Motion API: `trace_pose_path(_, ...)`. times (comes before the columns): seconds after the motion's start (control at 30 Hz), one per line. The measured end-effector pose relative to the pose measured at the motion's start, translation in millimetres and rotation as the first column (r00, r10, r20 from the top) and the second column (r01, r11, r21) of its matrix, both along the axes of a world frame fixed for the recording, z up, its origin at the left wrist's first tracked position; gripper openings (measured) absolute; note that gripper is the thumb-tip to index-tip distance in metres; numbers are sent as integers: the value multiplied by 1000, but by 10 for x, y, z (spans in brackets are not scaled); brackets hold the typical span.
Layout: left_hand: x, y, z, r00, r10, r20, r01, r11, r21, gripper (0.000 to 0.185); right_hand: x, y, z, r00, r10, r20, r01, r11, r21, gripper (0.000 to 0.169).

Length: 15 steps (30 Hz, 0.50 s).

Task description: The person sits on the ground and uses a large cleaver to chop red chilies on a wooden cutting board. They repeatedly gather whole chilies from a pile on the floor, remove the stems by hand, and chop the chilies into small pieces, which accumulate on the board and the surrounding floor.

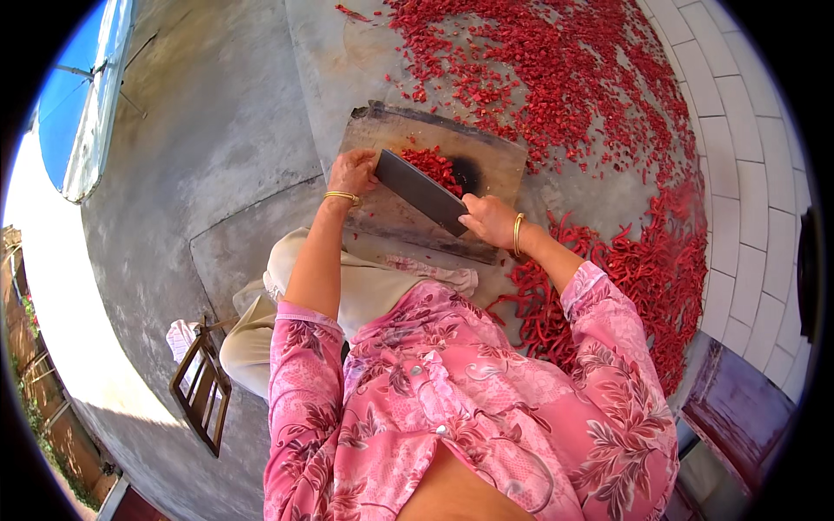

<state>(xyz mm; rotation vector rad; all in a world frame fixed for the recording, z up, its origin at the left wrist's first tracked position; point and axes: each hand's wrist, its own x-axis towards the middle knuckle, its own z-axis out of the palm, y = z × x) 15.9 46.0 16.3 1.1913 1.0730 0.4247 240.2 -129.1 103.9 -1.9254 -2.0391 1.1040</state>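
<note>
A dark, broad-bladed cleaver [420,191] is held between both hands over a worn wooden chopping board [371,140]. My right hand [488,220] grips its right end, the handle hidden in the fist. At the opposite end, my left hand [355,170] has its fingers against the blade's tip. Chopped red chili peppers [431,164] lie in a small heap just beyond the blade, beside a black patch on the board.
Chopped red chilies [554,78] spread over the concrete floor beyond the board. Whole red chilies [625,273] lie to the right, near a tiled wall [730,189]. A pinkish cloth [436,270] lies before the board; a small wooden chair [202,391] is at the lower left.
</note>
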Motion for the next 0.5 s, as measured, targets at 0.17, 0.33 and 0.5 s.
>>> trace_pose_path(0.17,103,-69,-50,993,114,-6,-102,907,410,39,435,209,69,970,-83,228,60,992,107,24)
trace_pose_path(0.33,-238,-274,-57,980,200,19,-201,974,101,37,609,206,176,845,-360,396,234,914,331,22)
trace_pose_path(0.5,-347,-492,-160,990,131,61,-133,990,37,35,376,51,2,941,-275,199,200,923,329,22)
